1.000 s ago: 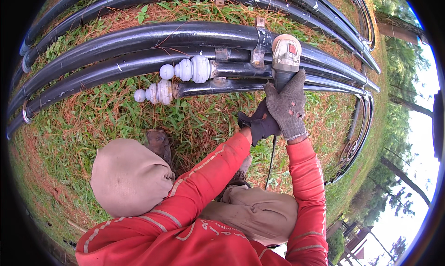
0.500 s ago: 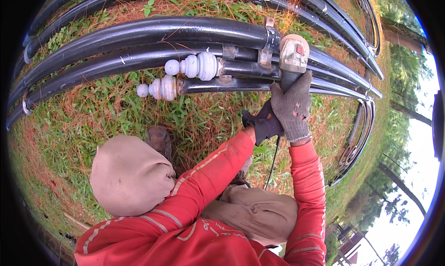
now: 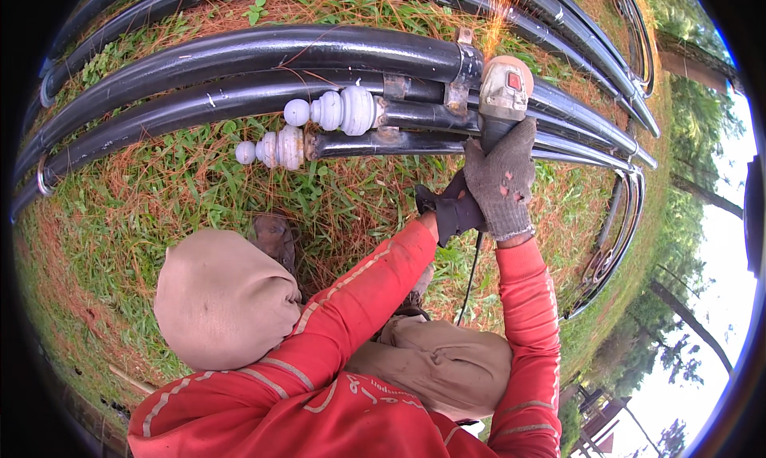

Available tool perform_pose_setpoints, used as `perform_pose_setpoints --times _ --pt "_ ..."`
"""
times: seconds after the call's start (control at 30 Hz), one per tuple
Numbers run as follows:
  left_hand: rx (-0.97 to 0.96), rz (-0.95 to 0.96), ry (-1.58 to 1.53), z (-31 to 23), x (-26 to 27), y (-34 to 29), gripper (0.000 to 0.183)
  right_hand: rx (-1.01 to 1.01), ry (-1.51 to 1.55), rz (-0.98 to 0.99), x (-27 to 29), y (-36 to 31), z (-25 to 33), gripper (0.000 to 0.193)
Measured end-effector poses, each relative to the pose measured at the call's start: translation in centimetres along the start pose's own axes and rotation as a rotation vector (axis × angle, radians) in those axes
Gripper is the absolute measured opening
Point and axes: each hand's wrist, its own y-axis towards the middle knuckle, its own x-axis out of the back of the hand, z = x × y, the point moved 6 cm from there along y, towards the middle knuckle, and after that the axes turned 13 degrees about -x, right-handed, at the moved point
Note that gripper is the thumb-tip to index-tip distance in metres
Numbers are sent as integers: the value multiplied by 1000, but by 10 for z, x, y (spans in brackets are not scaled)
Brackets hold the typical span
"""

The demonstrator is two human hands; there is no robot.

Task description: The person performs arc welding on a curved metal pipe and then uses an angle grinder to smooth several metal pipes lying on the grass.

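An angle grinder (image 3: 503,99) with a pale, worn head and a red patch lies against the black metal pipes (image 3: 359,53). Sparks (image 3: 500,11) spray from its disc toward the far side. My right hand (image 3: 504,175), in a grey knitted glove with holes, is closed over the grinder's body. Just to the left and nearer me, my left hand (image 3: 460,211) in a dark glove is wrapped round the tool's rear end, its fingers partly hidden. A rusty bracket (image 3: 458,97) joins the pipes beside the grinder head. The disc's contact with the metal is hidden.
Two pipe ends carry pale lilac turned finials (image 3: 357,111). A dark cord (image 3: 472,270) runs down from the grinder between my knees (image 3: 227,298). More black pipework (image 3: 614,250) lies at the right, over grass and dry needles (image 3: 199,179). Trees stand beyond.
The spray of sparks has changed shape and looks taller. Both hands and the grinder sit very slightly higher in the picture, with the same grip.
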Motion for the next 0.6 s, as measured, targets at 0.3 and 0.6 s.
perform_pose_setpoints --times 0.3,0.6 --pt "-21 -93 -82 -27 41 3 65 10 -65 5 -4 -1 0 91" --pt "-63 -40 379 -38 60 17 68 19 -75 34 -1 -1 8 91"
